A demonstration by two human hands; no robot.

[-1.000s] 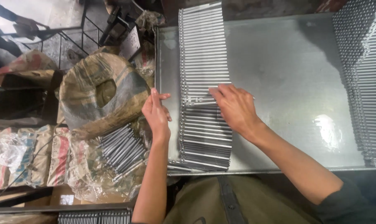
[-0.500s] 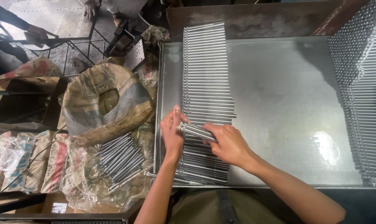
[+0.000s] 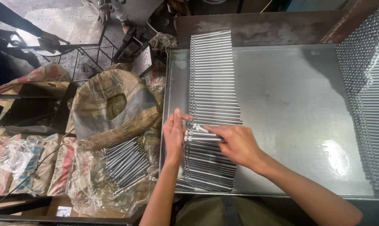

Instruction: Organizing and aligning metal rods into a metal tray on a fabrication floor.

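A long row of shiny metal rods [image 3: 212,79] lies side by side along the left part of a metal tray [image 3: 290,104]. My left hand [image 3: 173,134] rests at the rods' left ends, fingers against them. My right hand [image 3: 239,144] lies on the row a little to the right, and its fingers pinch a small bunch of rods [image 3: 203,135] lifted slightly above the others. Both hands sit near the row's lower third. More rods continue below my hands toward the tray's near edge.
A tall stack of the same rods [image 3: 367,88] fills the tray's right side. Left of the tray stand an open woven sack [image 3: 114,106], a loose bundle of rods [image 3: 124,161] in plastic, and several folded sacks [image 3: 26,165]. Another person's hand [image 3: 51,39] is at the far left.
Both hands have slid down the row toward me and closer together. My right hand has picked out a small bunch of rods.
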